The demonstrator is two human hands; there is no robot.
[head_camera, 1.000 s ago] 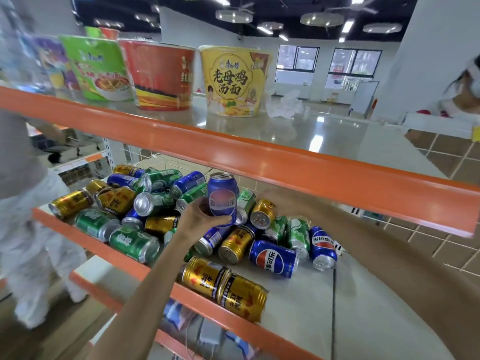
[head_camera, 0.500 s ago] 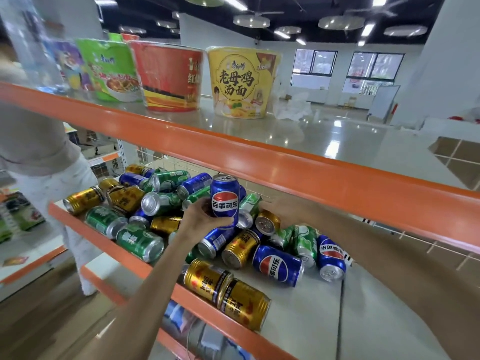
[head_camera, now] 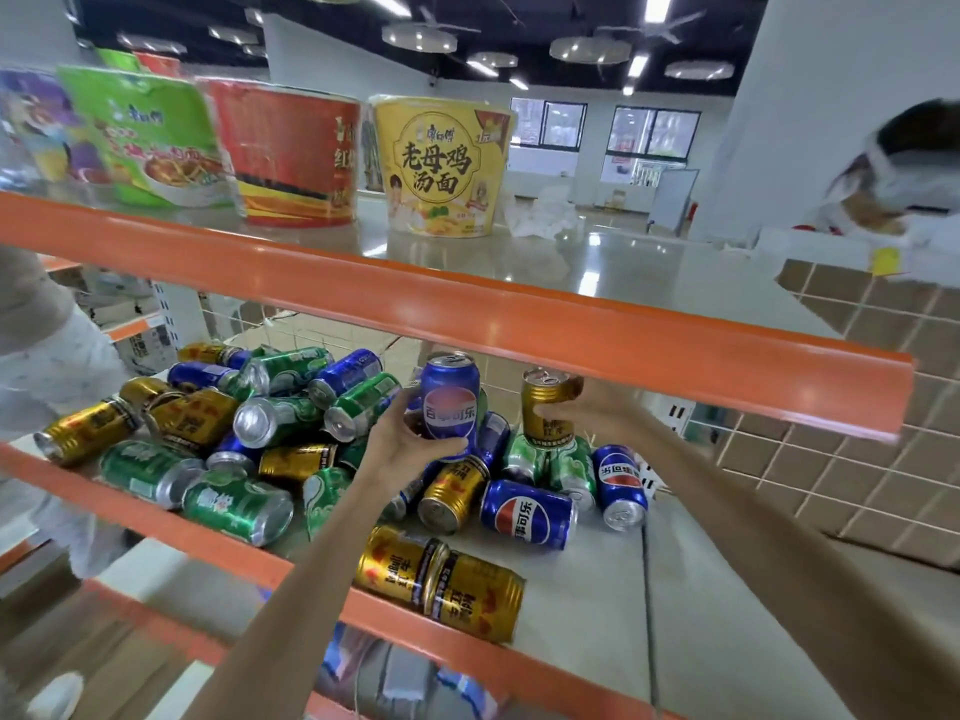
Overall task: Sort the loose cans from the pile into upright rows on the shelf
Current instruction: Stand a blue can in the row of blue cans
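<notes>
Nearest, two gold cans [head_camera: 441,582] lie on the grey shelf [head_camera: 582,605] at its orange front edge.
Beyond, the left hand [head_camera: 410,446] grips an upright blue cola can [head_camera: 450,397] and the right hand [head_camera: 587,413] an upright gold can [head_camera: 545,407], above the pile of toppled green, blue and gold cans [head_camera: 249,423].

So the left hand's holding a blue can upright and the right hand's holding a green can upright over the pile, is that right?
Not quite. The head view shows the right hand holding a gold can, not a green one. The rest stands: the left hand holds the blue can upright, and both are over the pile.
</notes>
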